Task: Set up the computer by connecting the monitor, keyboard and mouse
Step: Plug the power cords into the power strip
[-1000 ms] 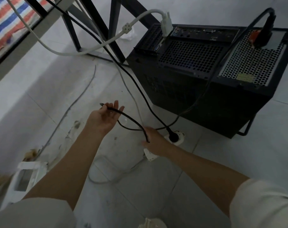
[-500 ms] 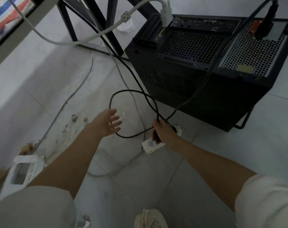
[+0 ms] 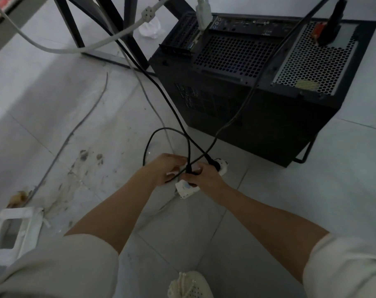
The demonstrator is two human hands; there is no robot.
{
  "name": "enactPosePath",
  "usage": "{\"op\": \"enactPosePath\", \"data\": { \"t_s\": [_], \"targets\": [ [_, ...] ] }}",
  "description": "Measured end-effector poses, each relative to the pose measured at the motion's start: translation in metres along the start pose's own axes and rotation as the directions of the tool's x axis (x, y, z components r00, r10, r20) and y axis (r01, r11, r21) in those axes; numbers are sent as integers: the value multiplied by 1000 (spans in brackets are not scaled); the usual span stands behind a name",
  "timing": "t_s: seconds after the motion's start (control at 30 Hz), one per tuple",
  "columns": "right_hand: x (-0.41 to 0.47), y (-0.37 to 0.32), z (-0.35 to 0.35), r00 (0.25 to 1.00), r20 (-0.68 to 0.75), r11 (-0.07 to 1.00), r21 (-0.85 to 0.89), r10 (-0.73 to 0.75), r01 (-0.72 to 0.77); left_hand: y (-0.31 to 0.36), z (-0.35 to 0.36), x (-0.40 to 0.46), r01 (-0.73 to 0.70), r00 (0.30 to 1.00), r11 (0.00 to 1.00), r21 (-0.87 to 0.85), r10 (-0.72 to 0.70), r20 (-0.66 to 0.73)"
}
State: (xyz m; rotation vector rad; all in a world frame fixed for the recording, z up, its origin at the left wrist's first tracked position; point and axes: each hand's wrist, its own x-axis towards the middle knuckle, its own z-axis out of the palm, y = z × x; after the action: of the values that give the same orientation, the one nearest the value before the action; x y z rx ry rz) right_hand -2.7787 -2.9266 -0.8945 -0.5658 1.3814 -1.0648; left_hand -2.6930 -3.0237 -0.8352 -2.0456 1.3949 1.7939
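A black computer tower (image 3: 258,108) lies on the tiled floor with its rear panel facing up. A white video cable (image 3: 202,11) is plugged into it, and a black power cable (image 3: 331,24) enters the power supply. A white power strip (image 3: 188,187) lies on the floor in front, with one black plug (image 3: 214,165) seated at its far end. My right hand (image 3: 204,177) grips a second black plug over the strip. My left hand (image 3: 167,168) holds the strip's left side, fingers curled on it. A black cable loop (image 3: 152,136) rises behind my hands.
Black metal table legs (image 3: 127,35) stand behind the tower. A thin grey wire (image 3: 75,130) runs across the stained floor. A white plastic object (image 3: 13,231) sits at the lower left. My shoe (image 3: 189,284) shows at the bottom edge.
My left hand let go of the black cable and came right onto the power strip. My right hand brought the plug down over the strip. The camera moved closer.
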Motion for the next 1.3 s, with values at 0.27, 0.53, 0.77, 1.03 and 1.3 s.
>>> {"op": "enactPosePath", "data": {
  "t_s": [0.27, 0.53, 0.77, 1.03, 1.3],
  "targets": [
    [7, 11, -9, 996, -47, 990, -116, 70, -75, -8, 7, 12, 164, 986, 985, 61, -165, 21],
    [15, 20, -29, 959, -282, 921, -380, -33, -80, -14, 18, 23, 92, 996, 970, -227, -94, 1],
    [23, 45, -46, 987, 11, 605, -789, -158, 105, -24, 26, 45, 52, 990, 998, -45, -58, -126],
    [29, 42, -46, 991, 43, 573, -812, -129, 110, -26, 26, 60, -32, 972, 990, 137, 62, -226],
    [30, 47, -43, 994, 3, 487, -872, -107, 56, -27, 23, 61, -61, 958, 983, 171, 106, -266]
  ]
}}
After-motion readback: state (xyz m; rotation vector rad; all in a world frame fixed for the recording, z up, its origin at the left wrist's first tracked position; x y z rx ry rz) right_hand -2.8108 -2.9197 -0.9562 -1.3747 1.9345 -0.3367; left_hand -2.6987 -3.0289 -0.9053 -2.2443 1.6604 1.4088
